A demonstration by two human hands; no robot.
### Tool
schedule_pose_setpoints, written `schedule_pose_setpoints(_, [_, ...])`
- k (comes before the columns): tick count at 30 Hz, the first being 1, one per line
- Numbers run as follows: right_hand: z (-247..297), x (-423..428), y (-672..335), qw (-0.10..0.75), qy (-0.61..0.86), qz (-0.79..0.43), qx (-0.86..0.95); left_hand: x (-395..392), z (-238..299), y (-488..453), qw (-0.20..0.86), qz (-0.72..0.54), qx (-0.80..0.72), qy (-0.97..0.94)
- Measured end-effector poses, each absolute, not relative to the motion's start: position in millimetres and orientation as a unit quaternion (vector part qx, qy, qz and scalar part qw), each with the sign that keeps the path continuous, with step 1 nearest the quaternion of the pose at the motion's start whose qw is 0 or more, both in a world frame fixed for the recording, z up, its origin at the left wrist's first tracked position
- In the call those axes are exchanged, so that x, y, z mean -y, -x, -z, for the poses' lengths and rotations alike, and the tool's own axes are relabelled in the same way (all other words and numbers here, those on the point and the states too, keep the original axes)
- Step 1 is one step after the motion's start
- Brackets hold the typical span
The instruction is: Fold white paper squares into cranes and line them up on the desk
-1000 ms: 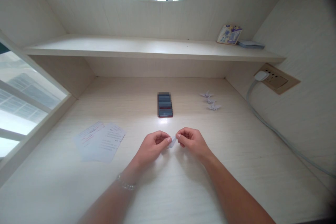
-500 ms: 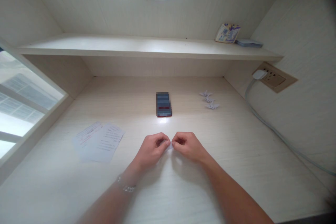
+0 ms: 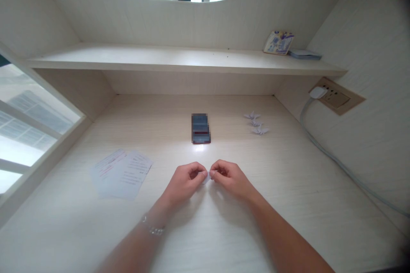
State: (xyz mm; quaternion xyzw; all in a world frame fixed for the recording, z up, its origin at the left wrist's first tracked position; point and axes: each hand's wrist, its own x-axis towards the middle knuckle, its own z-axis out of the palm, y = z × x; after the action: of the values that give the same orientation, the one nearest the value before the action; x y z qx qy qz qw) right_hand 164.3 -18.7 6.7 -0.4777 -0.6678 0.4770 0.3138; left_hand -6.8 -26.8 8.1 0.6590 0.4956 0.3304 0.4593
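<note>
A small piece of folded white paper (image 3: pixel 206 178) is pinched between my two hands above the desk, most of it hidden by the fingers. My left hand (image 3: pixel 189 180), closed with thumb against fingertips, grips its left side; a bracelet (image 3: pixel 152 227) circles that wrist. On the other side, my right hand (image 3: pixel 231 178) is closed in a like pinch on the paper's right edge. Beyond the hands lies a dark phone-like object (image 3: pixel 201 129) with a blurred-out face. Three folded paper cranes (image 3: pixel 257 123) sit in a short row to its right.
Several written-on paper sheets (image 3: pixel 123 175) overlap at the left of the desk (image 3: pixel 166 239). A shelf (image 3: pixel 153 57) crosses the back, bearing a colourful packet (image 3: pixel 278 42) and a flat stack (image 3: pixel 305 54). From the wall socket (image 3: pixel 338 96) a cable (image 3: pixel 336 160) runs down the right side.
My right fingertips have shifted slightly on the paper, and a little more of it shows between the hands. The whole view has moved slightly. Objects on the desk stay where they were.
</note>
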Motion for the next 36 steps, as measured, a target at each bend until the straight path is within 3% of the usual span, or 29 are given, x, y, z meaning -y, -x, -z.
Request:
schedule_pose_setpoints(5, [-8.2,13.9,-174.5,0.29,0.463,-0.511,0.664,25.5,-11.3,14.0,0.459,-0.298,-0.488,-0.68])
schedule_pose_setpoints(13, [-5.2,4.9,-182.4,0.372,0.467,-0.55,0.584,19.0,-6.3,20.3,0.519,-0.355,-0.496,-0.6])
schedule_pose_setpoints(21, [-13.4,16.7,-168.3,0.309,0.482,-0.451,0.685,27.6,-8.2,4.7,0.488,-0.337,-0.488,-0.641])
schedule_pose_setpoints(26, [-10.1,10.2,-181.8,0.293,0.504,-0.457,0.671,23.0,-11.3,13.9,0.495,-0.339,-0.488,-0.634])
schedule_pose_setpoints(32, [-2.5,3.7,-184.5,0.376,0.498,-0.534,0.57,18.2,-3.1,15.7,0.542,-0.402,-0.502,-0.541])
schedule_pose_setpoints(36, [-3.3,8.3,-170.3,0.382,0.465,-0.577,0.552,20.7,-1.8,10.6,0.569,-0.401,-0.479,-0.534])
